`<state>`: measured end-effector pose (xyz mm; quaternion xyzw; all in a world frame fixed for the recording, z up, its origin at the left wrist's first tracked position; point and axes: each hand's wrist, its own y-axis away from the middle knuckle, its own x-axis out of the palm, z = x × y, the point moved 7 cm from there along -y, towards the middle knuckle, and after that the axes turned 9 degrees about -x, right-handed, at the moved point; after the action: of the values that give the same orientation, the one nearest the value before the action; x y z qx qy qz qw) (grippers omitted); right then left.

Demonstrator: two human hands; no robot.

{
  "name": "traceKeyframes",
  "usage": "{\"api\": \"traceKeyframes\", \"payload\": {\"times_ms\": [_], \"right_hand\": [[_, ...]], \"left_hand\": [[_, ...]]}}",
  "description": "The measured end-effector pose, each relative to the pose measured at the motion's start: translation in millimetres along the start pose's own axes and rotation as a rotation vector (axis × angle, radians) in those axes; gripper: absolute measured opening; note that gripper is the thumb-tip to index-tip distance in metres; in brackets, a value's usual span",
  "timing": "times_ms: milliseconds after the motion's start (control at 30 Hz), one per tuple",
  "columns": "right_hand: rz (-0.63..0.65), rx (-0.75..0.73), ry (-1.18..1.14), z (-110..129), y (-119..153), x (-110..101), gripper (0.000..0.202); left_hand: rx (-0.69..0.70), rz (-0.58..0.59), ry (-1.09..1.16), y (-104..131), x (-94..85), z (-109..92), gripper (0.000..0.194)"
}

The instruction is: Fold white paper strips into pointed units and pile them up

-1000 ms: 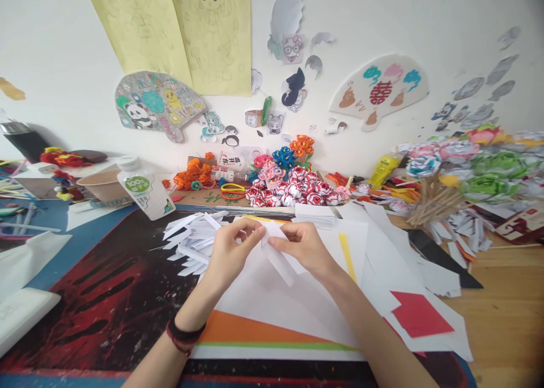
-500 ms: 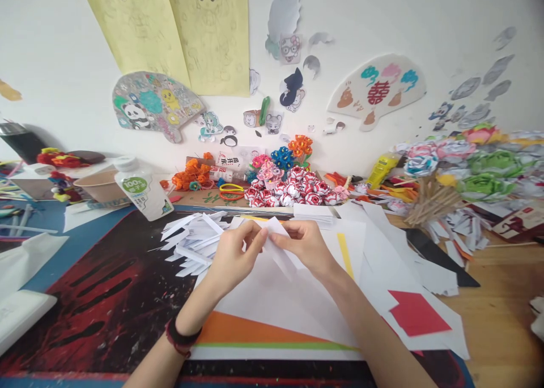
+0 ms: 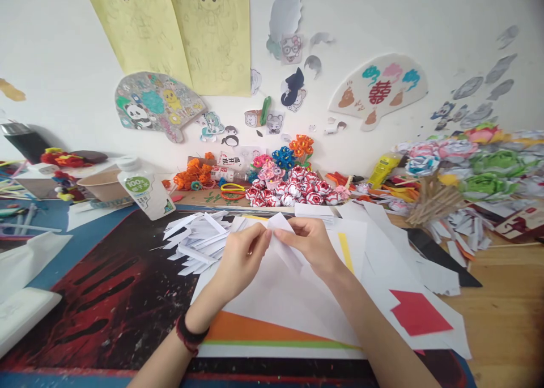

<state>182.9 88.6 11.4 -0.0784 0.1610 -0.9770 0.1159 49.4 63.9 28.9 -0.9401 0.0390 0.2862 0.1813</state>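
Note:
Between my two hands is a folded strip of white paper [image 3: 288, 254], held just above the white sheets [image 3: 293, 303]. My left hand [image 3: 244, 258] pinches its left edge with thumb and forefinger. From the other side, my right hand [image 3: 312, 243] grips it with the thumb pressed on the front. The strip's lower end slants down to the right below my fingers. Left of my left hand lies a loose pile of folded white paper strips [image 3: 198, 238]. Behind my right hand is a stack of small white papers [image 3: 314, 210].
A white bottle [image 3: 144, 190] and a brown paper bowl [image 3: 102, 187] stand at the left. Red-and-white paper flowers [image 3: 297, 187] line the wall. To the right lie a red paper scrap [image 3: 419, 314], a black sheet [image 3: 442, 258] and a bundle of sticks [image 3: 431, 200].
My left hand has shifted slightly right and closer to my right hand, its fingers closing on the paper strip. The strip stays held in both hands. The whole view has moved slightly.

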Motion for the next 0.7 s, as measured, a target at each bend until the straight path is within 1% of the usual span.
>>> {"api": "traceKeyframes", "payload": {"times_ms": [100,200,333,433,500,633,700], "right_hand": [[0.004,0.016,-0.030,1,1,2,0.016],[0.007,0.029,-0.043,1,2,3,0.018],[-0.011,0.044,-0.023,1,2,1,0.022],[-0.016,0.036,0.011,0,1,-1,0.024],[0.022,0.024,0.039,0,0,1,0.024],[0.137,-0.035,0.176,1,0,8,0.024],[0.123,-0.063,0.239,3,-1,6,0.022]], "left_hand": [[0.032,0.010,0.006,2,-1.1,-4,0.032],[0.040,0.004,0.004,2,-0.5,-3,0.032],[-0.025,-0.029,0.015,0,0.1,5,0.037],[-0.071,-0.043,0.043,-3,-3.8,9,0.041],[-0.055,-0.071,0.052,-4,-9.9,7,0.036],[0.030,-0.102,0.003,-7,-17.7,2,0.017],[0.023,-0.117,-0.014,-7,-18.6,5,0.015]]}}
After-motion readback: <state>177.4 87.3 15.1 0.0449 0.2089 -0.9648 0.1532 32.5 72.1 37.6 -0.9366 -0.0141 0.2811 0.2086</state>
